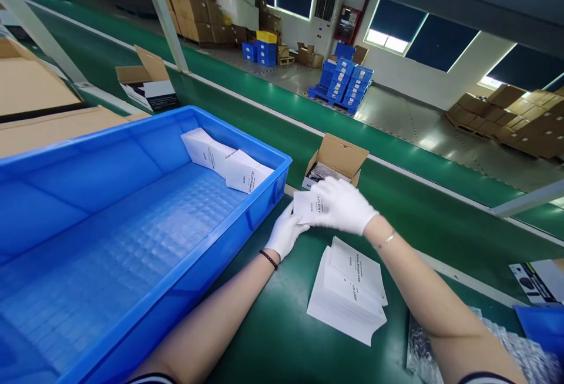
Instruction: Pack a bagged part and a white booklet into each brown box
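Observation:
A small white printed booklet [305,205] is held between my two gloved hands over the green work surface. My left hand [285,234] is closed on its lower left side. Gripping the right side, my right hand [346,206] is slightly blurred and covers part of the print. Just behind it stands an open cardboard box [342,155] with its lid up and something in clear plastic wrap inside. Nearer to me, a fanned stack of white booklets [348,296] lies between my forearms.
A large blue bin [238,219] fills the left, with white booklets [244,171] in its far corner. Bubble-wrapped items [506,337] lie under my right forearm. Another open box [150,87] sits on the green conveyor behind the bin. A printed box [537,281] is at far right.

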The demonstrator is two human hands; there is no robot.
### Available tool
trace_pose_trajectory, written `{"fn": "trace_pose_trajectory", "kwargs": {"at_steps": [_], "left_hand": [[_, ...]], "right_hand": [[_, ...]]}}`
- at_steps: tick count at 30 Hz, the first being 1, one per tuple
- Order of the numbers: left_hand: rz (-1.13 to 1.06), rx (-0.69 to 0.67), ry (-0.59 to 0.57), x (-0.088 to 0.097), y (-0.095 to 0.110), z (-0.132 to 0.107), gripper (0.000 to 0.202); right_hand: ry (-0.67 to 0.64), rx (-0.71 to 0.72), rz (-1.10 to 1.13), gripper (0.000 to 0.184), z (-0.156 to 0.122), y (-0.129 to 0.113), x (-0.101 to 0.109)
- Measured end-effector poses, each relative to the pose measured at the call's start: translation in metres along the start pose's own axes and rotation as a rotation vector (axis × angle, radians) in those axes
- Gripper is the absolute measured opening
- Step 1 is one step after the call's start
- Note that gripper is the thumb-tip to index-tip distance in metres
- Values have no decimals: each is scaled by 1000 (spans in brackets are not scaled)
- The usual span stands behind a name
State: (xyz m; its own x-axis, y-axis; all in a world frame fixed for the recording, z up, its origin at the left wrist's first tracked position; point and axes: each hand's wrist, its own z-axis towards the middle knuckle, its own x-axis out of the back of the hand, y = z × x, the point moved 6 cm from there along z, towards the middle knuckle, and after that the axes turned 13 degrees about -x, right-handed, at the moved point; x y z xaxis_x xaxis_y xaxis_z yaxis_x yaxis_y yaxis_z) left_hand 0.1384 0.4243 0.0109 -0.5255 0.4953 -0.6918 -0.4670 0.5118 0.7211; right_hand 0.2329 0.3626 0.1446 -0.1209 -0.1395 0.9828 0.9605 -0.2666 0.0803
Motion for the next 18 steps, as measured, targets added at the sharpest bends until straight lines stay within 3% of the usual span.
{"fn": "trace_pose_trajectory", "kwargs": {"at_steps": [2, 4, 6, 9, 12, 15, 18], "left_hand": [[-34, 12, -42, -3, 0, -1, 60], [-67, 48, -61, -4, 0, -3, 59], [-91, 87, -20, 0, 0, -5, 62], [-106, 128, 35, 4, 1, -6, 56], [-89, 150, 19, 2, 1, -6, 48], [-70, 163, 19, 2, 0, -6, 44], [-66, 169, 21, 3, -3, -6, 43]], "right_hand": [[-59, 90, -104, 38, -25, -26, -15], [-35, 39, -123, 29, -32, -29, -21], [55, -78, -110, 35, -25, -10, -16], [130, -290, -136, 40, -3, 36, -8], [-74, -489, -56, 35, 13, 76, -30], [-265, -526, 90, 54, 9, 87, -57], [-148, -497, 113, 53, -15, 81, -48]]}}
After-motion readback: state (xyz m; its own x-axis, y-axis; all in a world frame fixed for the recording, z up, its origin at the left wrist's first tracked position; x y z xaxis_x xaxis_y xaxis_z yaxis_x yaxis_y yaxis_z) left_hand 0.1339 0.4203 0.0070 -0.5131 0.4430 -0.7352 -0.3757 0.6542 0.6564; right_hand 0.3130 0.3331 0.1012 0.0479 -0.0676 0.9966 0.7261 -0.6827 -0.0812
